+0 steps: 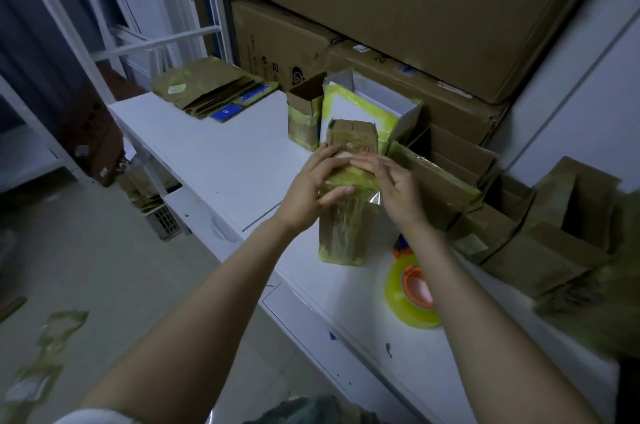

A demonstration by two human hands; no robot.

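The left hand (309,188) is curled round the box (341,231), the right hand (393,185) apparently laid flat; it could be tipped by uneven pressure.

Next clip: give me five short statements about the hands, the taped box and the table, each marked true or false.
1. Both hands are on the small taped box. True: the left hand grips it and the right hand touches its top.
2. The tape roll lies on the floor. False: it lies on the white table, beside the right forearm.
3. A stack of flattened cartons lies at the table's far left end. True.
4. The right hand holds the tape roll. False: it is at the box, apart from the roll.
5. Large cardboard cartons are stacked behind the table. True.
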